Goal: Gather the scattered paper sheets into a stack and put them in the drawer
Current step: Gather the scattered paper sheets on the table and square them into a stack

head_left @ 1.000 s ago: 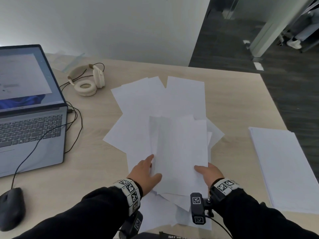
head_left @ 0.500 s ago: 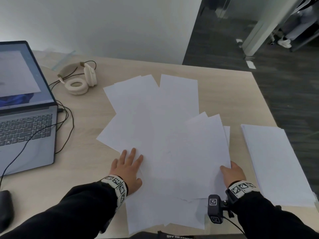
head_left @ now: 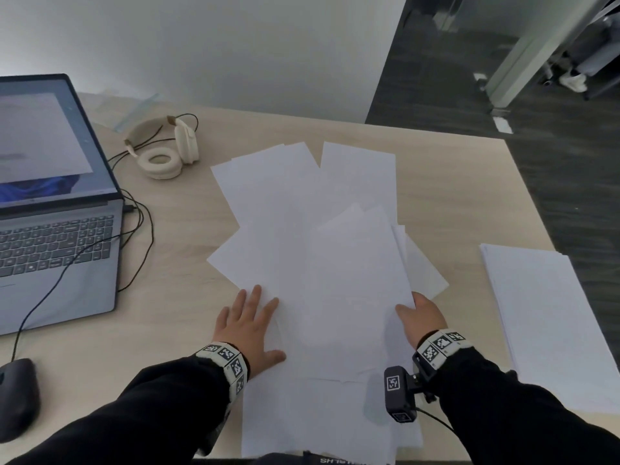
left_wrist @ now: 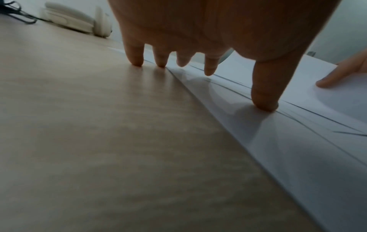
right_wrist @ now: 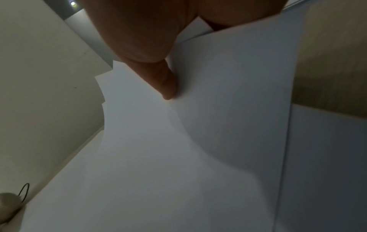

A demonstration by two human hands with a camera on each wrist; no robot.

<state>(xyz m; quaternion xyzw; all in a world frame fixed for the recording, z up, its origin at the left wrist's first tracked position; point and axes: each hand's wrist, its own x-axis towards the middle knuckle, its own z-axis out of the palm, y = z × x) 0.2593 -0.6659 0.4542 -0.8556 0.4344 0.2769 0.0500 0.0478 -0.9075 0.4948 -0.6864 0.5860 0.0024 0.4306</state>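
Observation:
Several white paper sheets (head_left: 302, 236) lie fanned and overlapping across the middle of the wooden desk (head_left: 174, 323). My left hand (head_left: 250, 325) lies flat with spread fingers (left_wrist: 264, 97) on the left edge of the sheets (left_wrist: 298, 149), partly on the bare desk. My right hand (head_left: 421, 317) pinches a small bundle of sheets (head_left: 362, 280) at its lower right corner, thumb (right_wrist: 166, 87) on top and the other fingers hidden beneath the paper (right_wrist: 218, 141). The bundle curves slightly above the sheets below. No drawer is in view.
A second pile of white paper (head_left: 550, 317) lies at the desk's right edge. An open laptop (head_left: 50, 209) sits at the left, with a black mouse (head_left: 16, 397) and cable in front. Cream headphones (head_left: 164, 149) lie at the back.
My left hand let go of the held bundle and came down flat on the left sheets. My right hand carried the bundle to the right, then back toward the middle.

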